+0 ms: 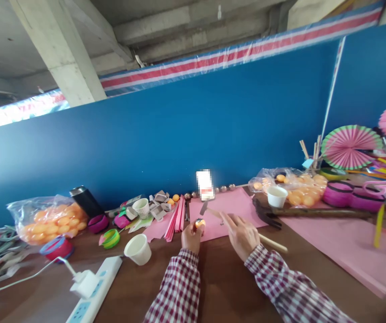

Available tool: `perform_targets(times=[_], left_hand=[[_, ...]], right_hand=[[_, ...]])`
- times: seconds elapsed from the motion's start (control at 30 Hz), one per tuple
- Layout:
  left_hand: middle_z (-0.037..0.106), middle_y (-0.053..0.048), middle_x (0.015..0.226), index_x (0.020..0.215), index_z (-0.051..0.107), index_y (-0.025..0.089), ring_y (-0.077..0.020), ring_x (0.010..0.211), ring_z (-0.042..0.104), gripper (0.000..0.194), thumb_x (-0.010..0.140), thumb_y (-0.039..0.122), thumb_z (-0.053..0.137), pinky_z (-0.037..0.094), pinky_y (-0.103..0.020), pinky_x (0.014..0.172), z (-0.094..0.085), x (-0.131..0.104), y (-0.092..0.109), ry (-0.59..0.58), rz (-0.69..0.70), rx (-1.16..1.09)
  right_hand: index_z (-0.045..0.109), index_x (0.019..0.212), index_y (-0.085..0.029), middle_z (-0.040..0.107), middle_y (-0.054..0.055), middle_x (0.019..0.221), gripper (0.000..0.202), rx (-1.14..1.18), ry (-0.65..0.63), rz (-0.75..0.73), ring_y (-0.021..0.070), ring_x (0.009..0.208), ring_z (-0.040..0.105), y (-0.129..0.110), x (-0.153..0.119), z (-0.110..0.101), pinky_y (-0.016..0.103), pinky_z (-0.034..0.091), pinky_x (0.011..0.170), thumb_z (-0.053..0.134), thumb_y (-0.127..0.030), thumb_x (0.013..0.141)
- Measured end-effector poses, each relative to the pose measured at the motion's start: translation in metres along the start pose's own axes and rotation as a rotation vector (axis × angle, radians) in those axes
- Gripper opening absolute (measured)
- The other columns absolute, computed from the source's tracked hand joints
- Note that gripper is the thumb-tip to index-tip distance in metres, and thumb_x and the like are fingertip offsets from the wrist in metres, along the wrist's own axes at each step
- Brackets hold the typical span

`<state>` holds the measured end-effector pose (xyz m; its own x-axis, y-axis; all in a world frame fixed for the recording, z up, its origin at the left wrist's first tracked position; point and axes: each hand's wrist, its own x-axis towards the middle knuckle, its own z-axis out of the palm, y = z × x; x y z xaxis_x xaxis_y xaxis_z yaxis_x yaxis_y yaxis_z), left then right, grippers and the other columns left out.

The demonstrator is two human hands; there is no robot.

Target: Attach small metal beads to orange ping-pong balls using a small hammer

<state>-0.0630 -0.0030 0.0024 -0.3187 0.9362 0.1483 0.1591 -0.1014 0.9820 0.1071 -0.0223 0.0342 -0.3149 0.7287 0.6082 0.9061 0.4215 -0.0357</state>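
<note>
My left hand [190, 238] pinches an orange ping-pong ball [200, 223] with a dark patch on its top, just over the near edge of a pink paper sheet [228, 208]. What the dark patch is, I cannot make out. My right hand [242, 233] is closed round the wooden handle of a small hammer [272, 242]. The dark hammer head points left and sits a little beyond the ball, apart from it. Several shiny round balls [223, 189] stand in a row at the sheet's far edge, beside a blurred-out upright object [205, 184].
A big claw hammer [265, 214] lies to the right, near a white paper cup [277, 196] and a bag of orange balls [303, 193]. Leftward are another paper cup [138, 249], folded pink paper strips [175, 220], a power strip [107, 274] and a second ball bag [53, 222].
</note>
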Motion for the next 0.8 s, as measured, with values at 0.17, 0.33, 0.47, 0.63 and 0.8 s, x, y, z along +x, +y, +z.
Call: perform_targets(times=[0.17,0.33,0.47,0.63,0.8], left_hand=[[0.056,0.000,0.054,0.085,0.063,0.009,-0.0090,0.048,0.051,0.036,0.058,0.033,0.061,0.041,-0.020,0.049,0.0008,0.0017,-0.0057,0.019,-0.006,-0.054],[0.057,0.000,0.058,0.090,0.061,0.010,-0.0093,0.051,0.052,0.038,0.059,0.031,0.061,0.043,-0.020,0.052,0.0012,0.0015,-0.0047,0.029,-0.015,-0.066],[0.057,0.000,0.057,0.091,0.061,0.009,-0.0092,0.051,0.052,0.037,0.060,0.030,0.060,0.043,-0.020,0.052,0.0004,0.0008,-0.0033,0.013,0.004,-0.041],[0.061,-0.004,0.066,0.089,0.061,0.011,-0.0112,0.056,0.055,0.035,0.060,0.029,0.060,0.045,-0.022,0.054,-0.0003,0.0011,-0.0064,0.042,0.018,-0.020],[0.063,-0.008,0.082,0.088,0.060,0.012,-0.0133,0.064,0.058,0.038,0.052,0.024,0.066,0.047,-0.023,0.058,0.0004,0.0012,-0.0083,0.082,0.031,-0.010]], right_hand=[[0.032,0.126,-0.026,0.059,0.004,0.093,0.048,-0.005,-0.063,-0.020,0.0135,0.076,0.052,-0.0002,0.0008,-0.0020,0.024,0.037,0.065,0.037,-0.012,0.080],[0.030,0.126,-0.026,0.058,0.004,0.096,0.047,-0.003,-0.031,0.007,0.0141,0.079,0.051,-0.0009,0.0007,-0.0022,0.025,0.037,0.067,0.036,-0.013,0.081],[0.032,0.125,-0.027,0.059,0.003,0.092,0.048,-0.014,-0.047,-0.031,0.0139,0.076,0.052,-0.0021,0.0002,-0.0009,0.025,0.037,0.065,0.038,-0.012,0.080],[0.031,0.126,-0.026,0.058,0.004,0.096,0.047,-0.006,-0.012,-0.005,0.0135,0.077,0.052,-0.0022,-0.0004,-0.0017,0.024,0.037,0.065,0.037,-0.014,0.081],[0.033,0.125,-0.026,0.059,0.003,0.095,0.048,0.007,-0.015,-0.012,0.0137,0.078,0.052,-0.0011,0.0003,-0.0008,0.025,0.037,0.066,0.038,-0.012,0.080]])
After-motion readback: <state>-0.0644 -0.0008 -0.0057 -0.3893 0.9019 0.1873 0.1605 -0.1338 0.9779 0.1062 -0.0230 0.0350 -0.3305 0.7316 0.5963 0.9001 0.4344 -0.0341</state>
